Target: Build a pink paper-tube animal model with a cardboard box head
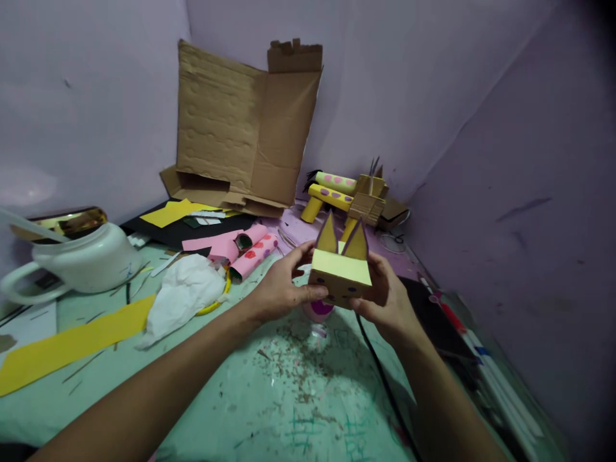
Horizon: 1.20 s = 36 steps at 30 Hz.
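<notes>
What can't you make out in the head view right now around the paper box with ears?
- Pink object under the paper box: mostly hidden by the box and the left hand.
- Box's right side: covered by the right hand.
- Black cable: its far end runs behind the box.
- White jug: handle cut off by the left edge.
</notes>
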Tool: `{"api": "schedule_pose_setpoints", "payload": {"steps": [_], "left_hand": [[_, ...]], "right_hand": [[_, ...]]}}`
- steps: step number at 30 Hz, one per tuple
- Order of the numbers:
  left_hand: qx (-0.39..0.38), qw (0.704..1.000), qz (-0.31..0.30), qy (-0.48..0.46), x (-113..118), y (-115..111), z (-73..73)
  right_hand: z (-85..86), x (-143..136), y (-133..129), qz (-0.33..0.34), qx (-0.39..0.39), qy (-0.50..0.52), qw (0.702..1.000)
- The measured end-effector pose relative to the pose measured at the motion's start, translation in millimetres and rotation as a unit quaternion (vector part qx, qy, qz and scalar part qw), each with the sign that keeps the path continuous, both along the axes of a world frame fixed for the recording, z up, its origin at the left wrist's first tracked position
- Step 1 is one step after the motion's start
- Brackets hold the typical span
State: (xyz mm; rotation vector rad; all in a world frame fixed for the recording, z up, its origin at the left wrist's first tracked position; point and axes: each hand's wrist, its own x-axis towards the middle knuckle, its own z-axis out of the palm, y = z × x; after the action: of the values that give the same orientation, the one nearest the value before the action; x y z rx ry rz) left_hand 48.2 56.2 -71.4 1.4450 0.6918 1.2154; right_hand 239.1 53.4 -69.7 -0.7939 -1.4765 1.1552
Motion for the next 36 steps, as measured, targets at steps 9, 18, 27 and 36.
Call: {"api": "schedule_pose_setpoints", "payload": {"steps": [9, 18, 27, 36], "left_hand": [[0.008, 0.999, -0.027, 0.034, 0, 11, 3.0], [-0.055, 0.979, 0.049, -0.189, -19, 6, 29.9], [-0.176, 0.945, 0.095, -0.257, -12, -2, 29.4], [-0.217, 0.937, 0.083, -0.260, -7, -6, 25.3]], "right_hand": [[-0.4, 0, 4, 0.022, 0.016, 0.013, 1.000], [-0.2, 6, 7, 0.053, -0.042, 0.047, 0.997], [-8.6, -27, -12, 0.080, -0.038, -0.040, 0.995], [-9.8, -36, -15, -0.009, -0.075, -0.123, 0.990]]}}
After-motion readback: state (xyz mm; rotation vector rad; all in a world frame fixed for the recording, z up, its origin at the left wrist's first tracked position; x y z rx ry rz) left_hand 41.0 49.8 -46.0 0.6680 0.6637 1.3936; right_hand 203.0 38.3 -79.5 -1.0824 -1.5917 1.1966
